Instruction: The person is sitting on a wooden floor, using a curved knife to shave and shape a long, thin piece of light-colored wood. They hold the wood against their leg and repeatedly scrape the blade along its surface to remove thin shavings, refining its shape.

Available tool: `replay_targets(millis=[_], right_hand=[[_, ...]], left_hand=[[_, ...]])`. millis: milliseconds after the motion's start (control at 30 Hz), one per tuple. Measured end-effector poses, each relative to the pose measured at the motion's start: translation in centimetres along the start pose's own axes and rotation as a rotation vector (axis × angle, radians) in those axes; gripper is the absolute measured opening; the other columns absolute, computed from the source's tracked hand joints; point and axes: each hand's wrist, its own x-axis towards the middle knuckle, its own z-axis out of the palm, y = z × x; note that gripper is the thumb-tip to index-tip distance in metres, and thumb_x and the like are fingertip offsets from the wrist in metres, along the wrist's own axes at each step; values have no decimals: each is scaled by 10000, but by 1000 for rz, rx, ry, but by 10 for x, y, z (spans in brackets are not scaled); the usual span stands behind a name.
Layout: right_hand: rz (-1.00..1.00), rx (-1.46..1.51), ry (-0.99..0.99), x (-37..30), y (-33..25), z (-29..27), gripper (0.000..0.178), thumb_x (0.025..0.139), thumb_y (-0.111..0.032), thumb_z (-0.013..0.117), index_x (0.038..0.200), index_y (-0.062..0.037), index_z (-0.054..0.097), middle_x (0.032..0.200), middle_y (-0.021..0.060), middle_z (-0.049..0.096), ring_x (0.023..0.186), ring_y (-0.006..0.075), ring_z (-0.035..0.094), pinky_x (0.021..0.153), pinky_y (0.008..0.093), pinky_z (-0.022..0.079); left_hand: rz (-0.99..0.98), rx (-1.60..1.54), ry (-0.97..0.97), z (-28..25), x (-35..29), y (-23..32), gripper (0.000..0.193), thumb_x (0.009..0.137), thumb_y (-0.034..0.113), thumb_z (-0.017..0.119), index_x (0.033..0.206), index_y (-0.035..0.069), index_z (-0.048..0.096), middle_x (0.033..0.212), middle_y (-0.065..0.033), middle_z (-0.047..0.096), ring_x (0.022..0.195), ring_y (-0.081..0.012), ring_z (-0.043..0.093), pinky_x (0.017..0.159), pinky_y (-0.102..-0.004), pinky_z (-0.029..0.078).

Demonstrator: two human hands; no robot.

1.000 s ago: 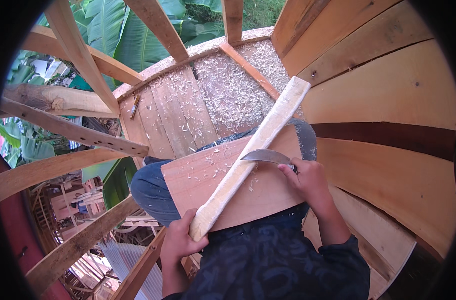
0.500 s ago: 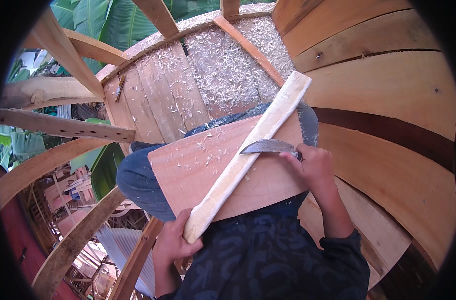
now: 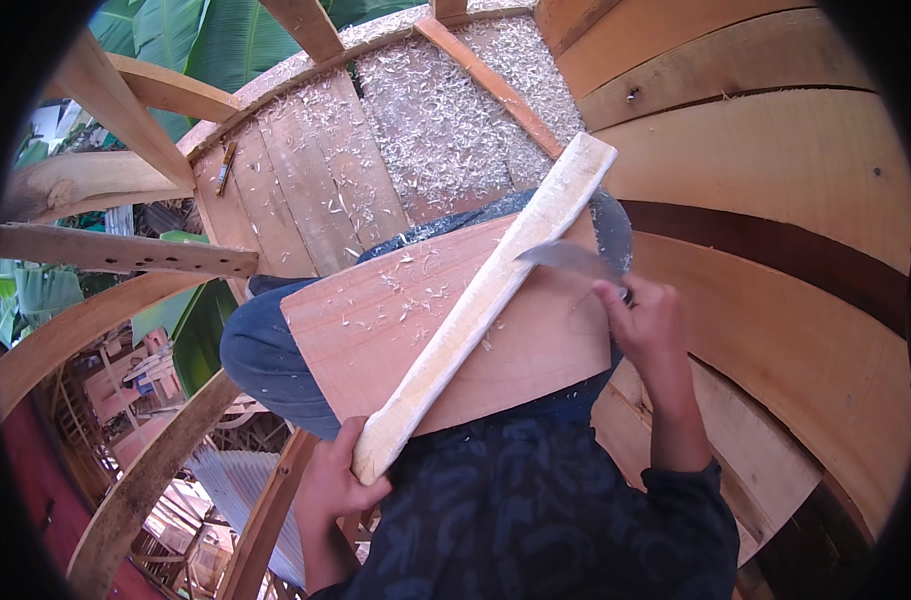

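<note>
A long pale wooden strip (image 3: 481, 285) lies slantwise over a flat wooden board (image 3: 376, 310) that rests across my lap. My left hand (image 3: 333, 475) is wrapped round the strip's near end. In my right hand (image 3: 648, 320) is a knife with a curved blade (image 3: 573, 260), its handle mostly covered by my fingers. The blade is slightly blurred, and its tip is close to the strip's right edge; whether it touches I cannot tell. Thin shavings are scattered on the board, mostly left of the strip.
Wood shavings (image 3: 436, 130) cover the plank floor ahead, where a narrow reddish batten (image 3: 491, 85) lies. A small brownish-yellow object (image 3: 226, 168) sits at the floor's left. A plank wall (image 3: 746, 150) curves along my right. Open wooden framing (image 3: 126, 250) stands left, with banana leaves (image 3: 246, 45) beyond.
My right hand has drawn the knife rightward and up along the strip, off its top face. My left hand keeps its hold. The whole view has shifted slightly.
</note>
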Motion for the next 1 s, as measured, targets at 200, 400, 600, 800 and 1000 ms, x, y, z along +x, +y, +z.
replay_targets(millis=[200,400,600,800,1000], right_hand=[[-143,-49,-74,-7,-13,26,522,816,-541,652,630,-56,598,567,148,588,542,331,611,478,420,461],[-208,-112,13,1,-6,23,538,786,-565,669,597,-72,564,541,120,568,506,314,594,452,401,448],[-195,-121,46,1,-3,27,557,791,-571,661,602,-57,560,511,129,529,492,330,571,450,401,431],[-175,-107,67,0,-1,28,560,795,-566,658,602,-52,553,496,132,505,485,345,551,450,411,417],[-75,-100,129,1,8,25,572,821,-566,644,631,-31,581,505,156,519,475,322,572,433,377,416]], left_hand=[[17,-19,-15,0,-2,2,614,593,261,699,1147,48,544,703,-185,630,671,-341,680,623,-372,520],[-7,-20,-4,0,-2,6,588,590,255,704,1126,64,558,691,-172,627,654,-333,676,617,-371,516],[37,6,-4,-3,-2,7,581,588,239,700,1125,66,563,679,-172,625,649,-331,676,612,-377,516],[7,-24,-30,-5,-2,7,583,588,238,698,1126,60,560,696,-187,624,666,-344,677,617,-389,513],[15,-71,-37,-4,-5,3,588,591,235,715,1127,50,561,732,-184,648,691,-334,685,639,-375,521]])
